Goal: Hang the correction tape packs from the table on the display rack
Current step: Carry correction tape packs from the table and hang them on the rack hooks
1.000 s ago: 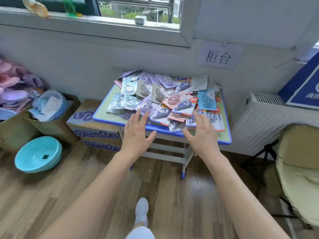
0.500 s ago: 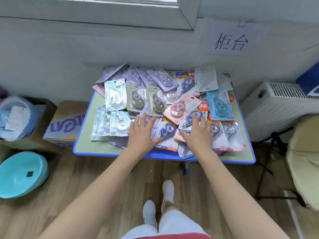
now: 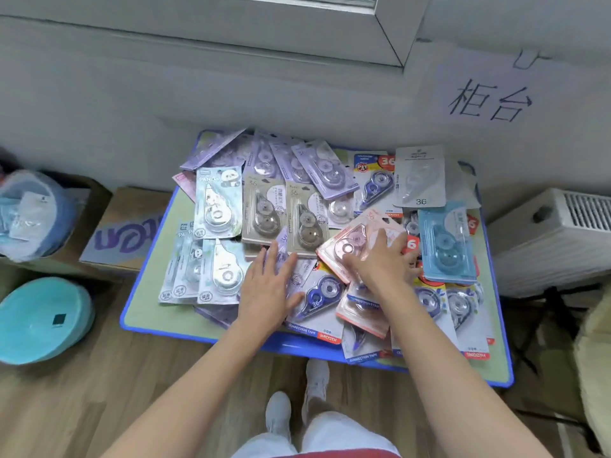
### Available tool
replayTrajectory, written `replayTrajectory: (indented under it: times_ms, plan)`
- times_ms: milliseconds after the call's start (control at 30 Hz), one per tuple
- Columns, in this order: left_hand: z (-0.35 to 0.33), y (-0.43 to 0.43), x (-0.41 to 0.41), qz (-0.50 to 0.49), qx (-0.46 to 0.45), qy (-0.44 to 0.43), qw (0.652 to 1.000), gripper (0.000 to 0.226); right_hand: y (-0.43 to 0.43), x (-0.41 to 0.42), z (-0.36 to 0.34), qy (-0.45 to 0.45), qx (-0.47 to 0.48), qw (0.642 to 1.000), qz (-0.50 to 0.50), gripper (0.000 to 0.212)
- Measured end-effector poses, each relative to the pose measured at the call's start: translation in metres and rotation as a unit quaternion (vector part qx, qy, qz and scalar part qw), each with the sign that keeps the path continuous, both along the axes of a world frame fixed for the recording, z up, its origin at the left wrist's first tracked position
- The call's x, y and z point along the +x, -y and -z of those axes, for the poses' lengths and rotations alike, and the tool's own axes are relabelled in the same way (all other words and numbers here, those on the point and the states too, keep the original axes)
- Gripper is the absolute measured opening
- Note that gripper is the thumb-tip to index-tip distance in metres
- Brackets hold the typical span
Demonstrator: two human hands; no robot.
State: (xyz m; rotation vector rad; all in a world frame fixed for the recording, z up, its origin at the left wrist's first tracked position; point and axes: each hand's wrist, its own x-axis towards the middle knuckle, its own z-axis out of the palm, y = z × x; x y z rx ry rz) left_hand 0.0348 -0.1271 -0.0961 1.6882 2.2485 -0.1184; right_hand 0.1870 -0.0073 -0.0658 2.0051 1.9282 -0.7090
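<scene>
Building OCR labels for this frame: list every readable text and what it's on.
"柜台": paper sign.
"PANDA": panda pack.
"36": grey pack.
"36" and "PET": blue-and-red pack.
"36": beige pack.
"CORRECTION TAPE" and "SMOOTH", upside down: dark-blue pack.
Purple lettering on the cardboard box: cut off, unreadable.
Small print on the packs: too blurred.

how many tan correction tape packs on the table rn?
2. Side by side at the centre of the table: left tan pack, right tan pack. Others may be buried under the heap.
</scene>
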Motion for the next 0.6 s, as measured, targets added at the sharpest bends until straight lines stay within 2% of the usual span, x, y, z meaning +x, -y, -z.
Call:
replayTrajectory:
  times_ms: [233, 400, 600]
  plan:
    - [-0.001, -0.004, 0.005, -0.022, 0.007, 0.022, 0.999, 0.070, 0.022, 0.019, 0.003, 0.039, -0.022, 0.998, -0.051, 0.111]
    - [-0.007, -0.003, 0.003, -0.019, 0.019, 0.025, 0.999, 0.071, 0.026, 0.013, 0.004, 0.032, -0.016, 0.998, -0.059, 0.111]
    - [-0.016, 0.004, -0.004, 0.003, 0.015, 0.009, 1.000, 0.073, 0.034, 0.012, -0.013, 0.027, 0.011, 0.999, -0.042, 0.102]
